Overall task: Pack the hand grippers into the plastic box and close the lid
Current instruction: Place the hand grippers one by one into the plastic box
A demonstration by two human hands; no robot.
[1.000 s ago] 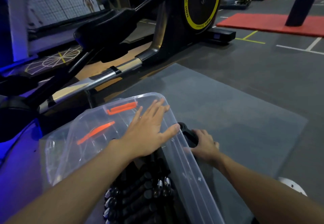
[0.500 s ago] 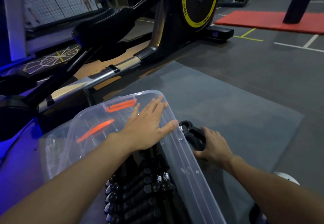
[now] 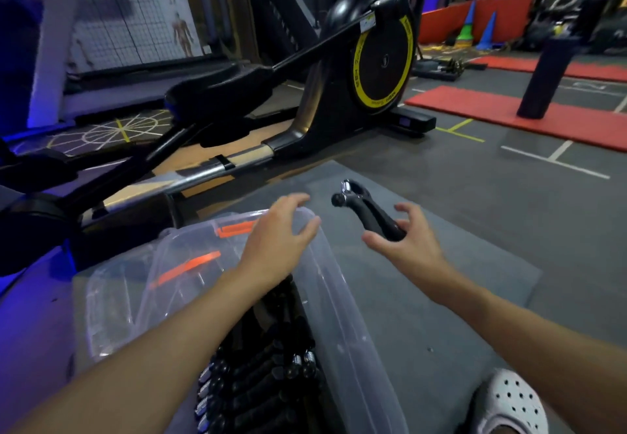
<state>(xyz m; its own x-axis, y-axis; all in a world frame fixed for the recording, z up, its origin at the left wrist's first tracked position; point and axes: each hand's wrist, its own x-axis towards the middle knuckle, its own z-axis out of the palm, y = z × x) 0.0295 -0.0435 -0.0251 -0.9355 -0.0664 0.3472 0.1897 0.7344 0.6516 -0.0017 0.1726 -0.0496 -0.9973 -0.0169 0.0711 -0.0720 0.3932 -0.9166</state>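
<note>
Sitting near and centre on a grey floor mat [image 3: 441, 304]: one clear plastic box [image 3: 342, 318], uncovered, long side running near to far. Contents: stacked hand grippers [image 3: 258, 382], black handles with metal springs, filling the near part of the box. Lid [image 3: 115, 301]: clear, with orange latches [image 3: 237, 229], off the box and lying just beside it on the left. Left hand [image 3: 276, 238]: over the far right corner of the box, fingers spread wide and loosely curved with nothing in them; contact with the rim cannot be told. Right hand [image 3: 407, 247]: right of the box, above the mat, well apart from the left hand. One loose hand gripper [image 3: 368, 207]: black, spring end pointing far and left, near handle end sitting between the thumb and the spread, curled fingers of the right hand; whether they clamp it cannot be told through the blur. Surroundings: black elliptical trainer [image 3: 376, 60] with yellow-ringed wheel, far and left; red mats [image 3: 502, 114], far right; white perforated shoe [image 3: 509, 403], near right.
</note>
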